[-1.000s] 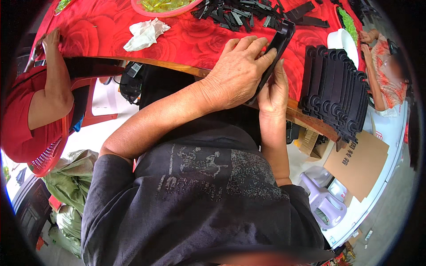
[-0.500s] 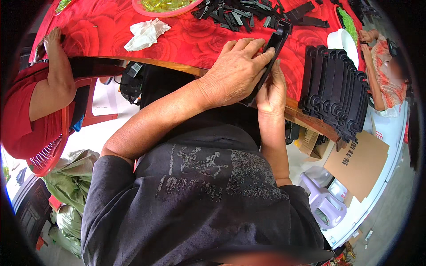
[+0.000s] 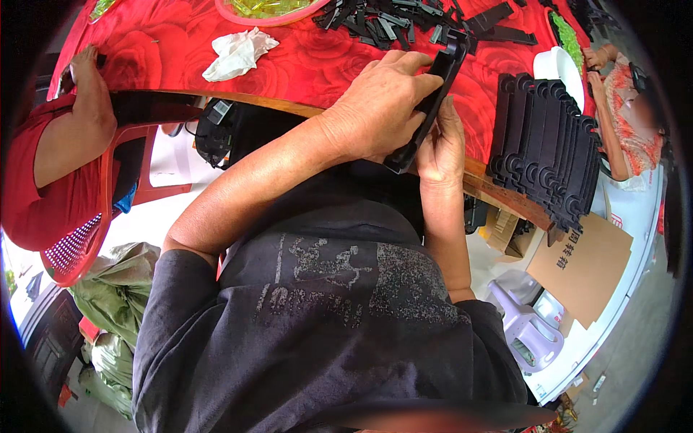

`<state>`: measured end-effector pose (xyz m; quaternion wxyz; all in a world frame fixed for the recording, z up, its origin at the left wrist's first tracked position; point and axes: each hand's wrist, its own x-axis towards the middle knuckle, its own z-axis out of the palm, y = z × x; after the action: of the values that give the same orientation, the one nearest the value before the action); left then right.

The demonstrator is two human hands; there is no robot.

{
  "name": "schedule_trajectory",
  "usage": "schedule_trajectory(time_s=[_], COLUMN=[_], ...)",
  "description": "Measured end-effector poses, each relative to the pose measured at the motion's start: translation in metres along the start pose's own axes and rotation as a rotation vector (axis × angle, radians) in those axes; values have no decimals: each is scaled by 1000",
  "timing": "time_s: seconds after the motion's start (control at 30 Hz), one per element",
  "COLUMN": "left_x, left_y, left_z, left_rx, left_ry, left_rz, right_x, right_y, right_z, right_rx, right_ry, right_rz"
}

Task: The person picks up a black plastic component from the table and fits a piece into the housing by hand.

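A long black plastic part [image 3: 449,66] with a rounded end is held tilted above the table's front edge. My right hand [image 3: 442,148] grips it from the right and below, thumb along its side; the other fingers are partly hidden behind it. From the left, my left hand [image 3: 382,101] closes against the part, its fingers bent and its fingertips partly out of sight. Beyond the hands lies a loose heap of small black plastic pieces [image 3: 386,25]. To the right, similar long black parts [image 3: 545,137] stand in a packed row at the table edge.
The table has a red rose-patterned cloth [image 3: 159,58]. On it are a crumpled white tissue [image 3: 238,54], a pink-rimmed basin [image 3: 278,22] of yellow pieces, flat black strips [image 3: 505,32] and a white bowl [image 3: 559,68]. Other people sit left and right. A lilac stool [image 3: 530,328] stands below right.
My left hand has shifted slightly, its fingers now more bent and drawn back along the black part. The part has turned a little. At left, the other person's arm has moved slightly.
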<state>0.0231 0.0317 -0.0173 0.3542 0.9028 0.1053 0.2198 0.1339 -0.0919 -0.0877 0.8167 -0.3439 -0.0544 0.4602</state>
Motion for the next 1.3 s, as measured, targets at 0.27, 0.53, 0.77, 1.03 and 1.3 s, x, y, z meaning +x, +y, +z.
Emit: schedule_trajectory(time_s=[0.27, 0.53, 0.77, 1.03, 1.3], left_x=[1, 4, 9, 11, 4], left_y=[0, -2, -5, -1, -1], left_z=[0, -2, -2, -3, 3], left_rx=[-55, -58, -37, -26, -112], left_ry=[5, 30, -2, -19, 80], left_rz=[3, 33, 65, 49, 82], right_x=[-2, -5, -7, -7, -4], right_y=[-2, -1, -2, -3, -2], right_z=[3, 10, 14, 11, 9], right_rx=[-11, -35, -72, -110, 20], right_ry=[-48, -25, -54, -65, -53], right_rz=[20, 9, -5, -38, 2])
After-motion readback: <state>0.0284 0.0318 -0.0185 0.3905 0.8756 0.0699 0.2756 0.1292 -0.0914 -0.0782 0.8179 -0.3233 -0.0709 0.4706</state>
